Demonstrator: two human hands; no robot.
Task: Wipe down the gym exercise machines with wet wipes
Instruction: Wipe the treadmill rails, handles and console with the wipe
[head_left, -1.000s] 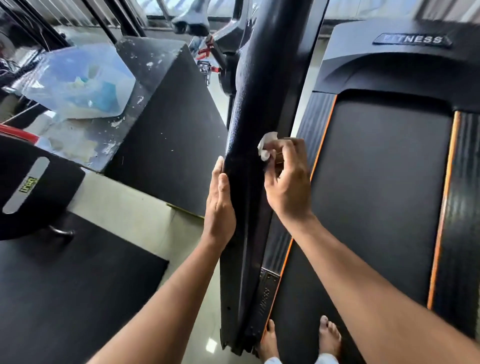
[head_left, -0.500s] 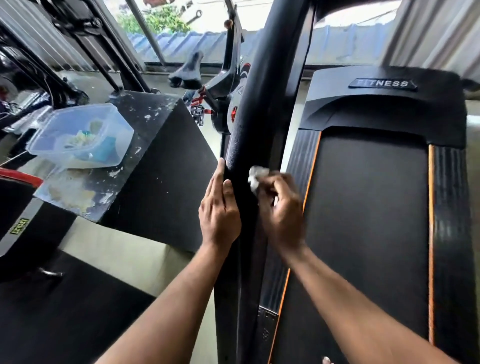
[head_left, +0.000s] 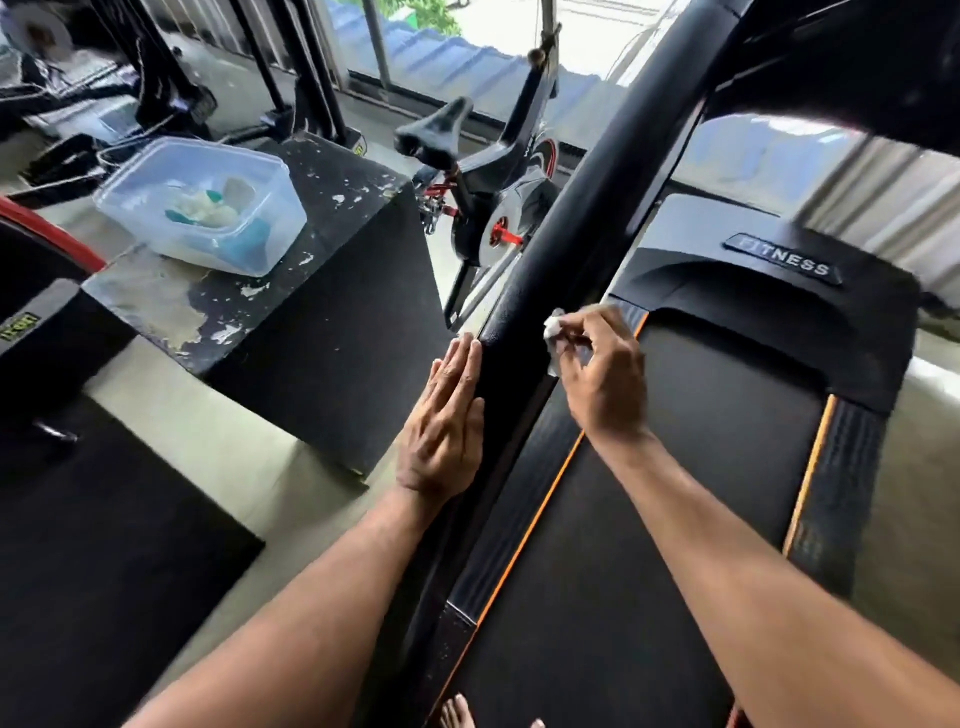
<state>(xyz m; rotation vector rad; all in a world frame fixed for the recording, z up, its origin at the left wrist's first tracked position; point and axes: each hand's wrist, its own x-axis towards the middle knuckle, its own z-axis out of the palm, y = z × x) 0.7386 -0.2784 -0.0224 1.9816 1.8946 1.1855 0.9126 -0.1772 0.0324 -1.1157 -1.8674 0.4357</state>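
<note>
Clear plastic tub (head_left: 202, 208) of spare wipes sits at ten o'clock on the scuffed black box (head_left: 332, 312), untouched. At centre, my left hand (head_left: 441, 431) lies flat, fingers straight, against the outer edge of the treadmill upright (head_left: 576, 218), bracing it, much where it was a second ago. Just to its right, at one o'clock, my right hand (head_left: 602, 379) has climbed further up the post, fingers bunched round the white wet wipe (head_left: 555, 328) and pressing it to the inner face. I judge the lower stretch done, the upper post and the belt (head_left: 675, 467) at three o'clock still waiting.
</note>
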